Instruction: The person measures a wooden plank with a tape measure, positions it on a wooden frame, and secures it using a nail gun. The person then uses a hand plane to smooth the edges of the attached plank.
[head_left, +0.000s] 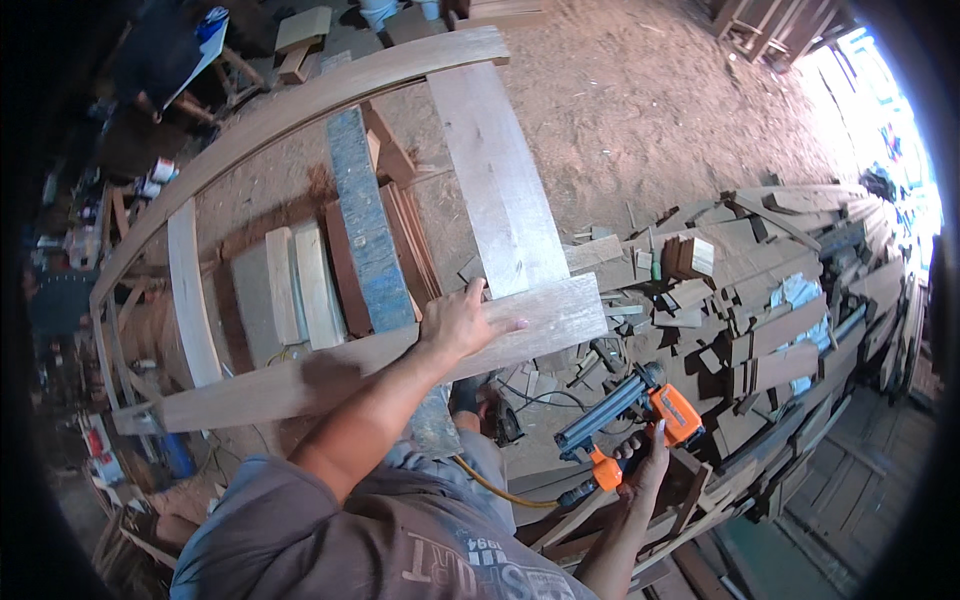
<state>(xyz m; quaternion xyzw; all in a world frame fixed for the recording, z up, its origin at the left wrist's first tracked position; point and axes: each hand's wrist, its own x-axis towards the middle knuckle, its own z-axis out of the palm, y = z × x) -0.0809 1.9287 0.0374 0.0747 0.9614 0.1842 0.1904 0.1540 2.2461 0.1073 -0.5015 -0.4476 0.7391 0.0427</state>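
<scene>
My left hand lies flat, fingers spread, on the near rail of a large pale wooden frame, just beside the joint where an upright board meets that rail. My right hand grips an orange and blue nail gun by its handle, held low to the right of the frame, apart from it. A yellow hose trails from the gun toward my body. The frame has a long far rail and a left upright.
Short planks and a blue-stained board lie under the frame. A big heap of wood offcuts fills the right side. Sawdust-covered floor lies beyond. A cluttered bench with cans stands at the left.
</scene>
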